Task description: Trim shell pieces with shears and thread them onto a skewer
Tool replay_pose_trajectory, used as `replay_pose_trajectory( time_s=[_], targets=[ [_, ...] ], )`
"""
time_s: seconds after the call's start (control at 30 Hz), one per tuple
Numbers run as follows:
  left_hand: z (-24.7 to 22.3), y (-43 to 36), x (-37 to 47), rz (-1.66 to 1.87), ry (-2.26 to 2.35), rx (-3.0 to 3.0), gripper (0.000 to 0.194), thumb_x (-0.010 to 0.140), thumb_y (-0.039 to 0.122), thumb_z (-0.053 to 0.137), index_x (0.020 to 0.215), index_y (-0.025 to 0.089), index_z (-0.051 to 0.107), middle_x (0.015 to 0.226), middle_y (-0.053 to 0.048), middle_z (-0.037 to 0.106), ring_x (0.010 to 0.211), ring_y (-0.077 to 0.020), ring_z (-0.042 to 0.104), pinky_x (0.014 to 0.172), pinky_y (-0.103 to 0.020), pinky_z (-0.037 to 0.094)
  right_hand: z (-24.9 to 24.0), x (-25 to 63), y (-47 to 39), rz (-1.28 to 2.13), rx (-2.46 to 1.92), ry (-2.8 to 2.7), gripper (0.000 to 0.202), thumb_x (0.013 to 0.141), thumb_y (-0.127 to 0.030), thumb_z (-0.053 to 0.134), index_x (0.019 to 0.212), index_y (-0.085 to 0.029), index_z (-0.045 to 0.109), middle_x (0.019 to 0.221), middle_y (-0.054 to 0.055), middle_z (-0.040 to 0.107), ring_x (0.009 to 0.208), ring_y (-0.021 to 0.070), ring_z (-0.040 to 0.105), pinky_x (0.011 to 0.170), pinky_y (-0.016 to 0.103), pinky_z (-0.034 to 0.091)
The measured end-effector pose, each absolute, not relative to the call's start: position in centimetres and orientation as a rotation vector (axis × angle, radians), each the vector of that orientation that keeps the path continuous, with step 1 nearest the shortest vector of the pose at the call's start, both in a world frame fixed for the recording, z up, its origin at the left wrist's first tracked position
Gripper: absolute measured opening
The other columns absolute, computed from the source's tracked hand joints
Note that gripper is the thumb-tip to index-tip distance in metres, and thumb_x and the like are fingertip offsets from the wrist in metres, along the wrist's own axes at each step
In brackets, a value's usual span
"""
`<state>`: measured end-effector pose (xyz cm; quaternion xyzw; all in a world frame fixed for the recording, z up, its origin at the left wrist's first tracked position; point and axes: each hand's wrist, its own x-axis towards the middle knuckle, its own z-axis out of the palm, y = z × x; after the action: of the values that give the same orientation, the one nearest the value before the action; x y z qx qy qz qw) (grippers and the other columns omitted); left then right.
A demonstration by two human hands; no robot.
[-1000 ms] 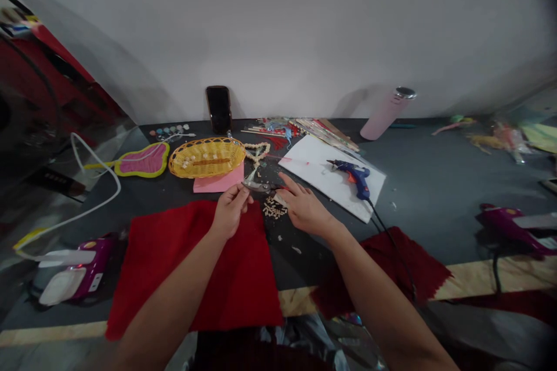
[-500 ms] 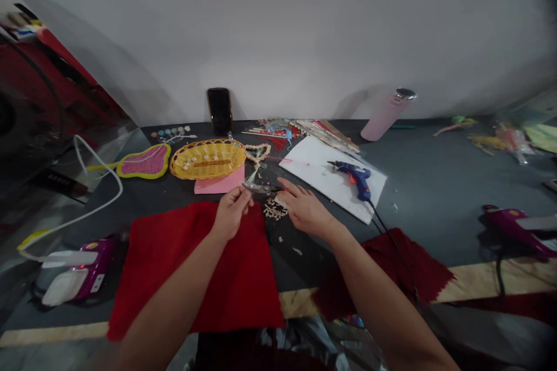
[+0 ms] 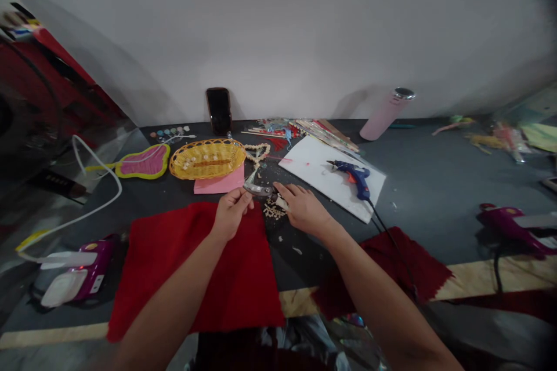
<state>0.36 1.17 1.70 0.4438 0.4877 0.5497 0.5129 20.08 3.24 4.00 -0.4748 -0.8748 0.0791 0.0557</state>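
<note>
Between my hands, just above a pile of small pale pieces [image 3: 273, 210], is a grey metal tool [image 3: 260, 190]. The fingers of my left hand [image 3: 232, 208] pinch its left end, over the top edge of a red cloth [image 3: 200, 266]. My right hand [image 3: 302, 206] is at the tool's other end, its fingers bent around a small whitish piece [image 3: 282, 203]; the exact hold is partly hidden. Beyond the tool lies a string of pale beads [image 3: 257, 152] with thin threads hanging toward my left hand.
A yellow basket [image 3: 206, 169] on pink paper [image 3: 217, 185] stands behind my left hand. A blue glue gun [image 3: 354, 177] lies on a white board [image 3: 313, 162] at the right. Farther back are a phone [image 3: 219, 110], sticks [image 3: 326, 136] and a pink bottle [image 3: 387, 115].
My right index finger has lowered and drawn in toward the tool. The left hand has stayed almost where it was, and the view has shifted slightly.
</note>
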Motion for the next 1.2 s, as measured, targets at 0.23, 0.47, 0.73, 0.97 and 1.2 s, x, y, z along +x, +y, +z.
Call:
replay_pose_trajectory(
  time_s=[0.23,0.47,0.73,0.97,1.2],
  targets=[
    [1.4,1.2,0.0,1.335,1.154,1.076,0.026,0.077,0.035,0.057,0.061,0.015,0.052,0.052,0.003,0.048,0.042,-0.0043,0.030,0.043,-0.020,0.020,3.7,19.7,3.3,0.236,-1.461,-2.653,0.062,0.077,-0.012,0.038,0.137,-0.022,0.027,0.113,0.011,0.054,0.098,0.0225,0.051,0.084,0.033,0.037],
    [1.8,1.0,0.0,1.269,1.083,0.985,0.023,0.072,0.037,0.062,0.066,0.015,0.056,0.050,0.002,0.047,0.042,-0.0050,0.032,0.041,-0.019,0.020,3.5,20.4,3.7,0.202,-1.393,-2.662,0.068,0.074,-0.010,0.040,0.139,-0.023,0.023,0.121,0.010,0.048,0.107,0.0227,0.045,0.088,0.035,0.034],
    [2.6,0.9,-0.4,1.148,0.907,0.791,0.021,0.067,0.031,0.069,0.066,0.013,0.058,0.052,0.002,0.045,0.042,-0.0036,0.031,0.038,-0.017,0.017,3.6,20.7,3.9,0.261,-1.296,-2.665,0.067,0.074,-0.011,0.039,0.139,-0.021,0.025,0.117,0.010,0.051,0.106,0.0227,0.045,0.088,0.035,0.034],
    [1.9,1.1,-0.7,1.168,0.887,0.771,0.021,0.069,0.031,0.067,0.069,0.012,0.057,0.052,0.003,0.044,0.043,-0.0035,0.031,0.039,-0.016,0.018,3.5,20.2,3.8,0.272,-1.373,-2.699,0.063,0.077,-0.012,0.040,0.137,-0.023,0.027,0.112,0.011,0.053,0.098,0.0213,0.051,0.084,0.032,0.035],
    [0.9,1.0,0.4,1.292,1.145,1.007,0.024,0.078,0.037,0.057,0.072,0.014,0.055,0.057,0.002,0.053,0.042,-0.0033,0.034,0.042,-0.017,0.024,3.2,20.3,3.8,0.247,-1.488,-2.674,0.063,0.077,-0.013,0.040,0.137,-0.024,0.026,0.111,0.010,0.054,0.094,0.0211,0.053,0.083,0.032,0.036]
  ],
)
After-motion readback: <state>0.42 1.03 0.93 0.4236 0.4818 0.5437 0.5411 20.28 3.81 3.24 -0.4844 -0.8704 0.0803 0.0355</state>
